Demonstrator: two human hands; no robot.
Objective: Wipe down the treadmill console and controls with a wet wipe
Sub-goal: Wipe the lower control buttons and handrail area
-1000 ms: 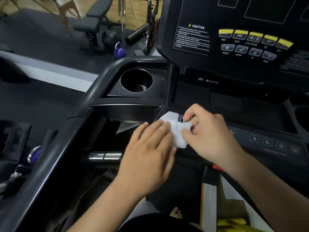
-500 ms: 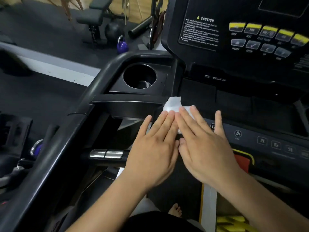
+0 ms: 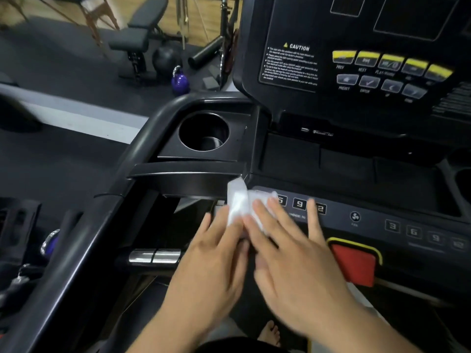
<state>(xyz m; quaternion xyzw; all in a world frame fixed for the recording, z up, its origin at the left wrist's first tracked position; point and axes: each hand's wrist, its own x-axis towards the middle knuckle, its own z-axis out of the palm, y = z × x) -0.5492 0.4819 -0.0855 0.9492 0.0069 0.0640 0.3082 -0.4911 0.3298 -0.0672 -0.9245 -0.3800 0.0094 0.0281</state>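
— Fingers (image 3: 276,212) of the right hand (image 3: 298,271) and left hand (image 3: 211,266) are held straight; the wet wipe (image 3: 238,202) is pressed on the control strip's (image 3: 369,220) left end.
— Number keys (image 3: 299,203) are partly hidden by them; a cup holder (image 3: 196,126) and red stop button (image 3: 353,263) are seen nearby.

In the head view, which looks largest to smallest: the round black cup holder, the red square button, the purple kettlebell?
Round black cup holder and red square button: look alike, unranked.
Purple kettlebell: smallest, but it sits farther away.
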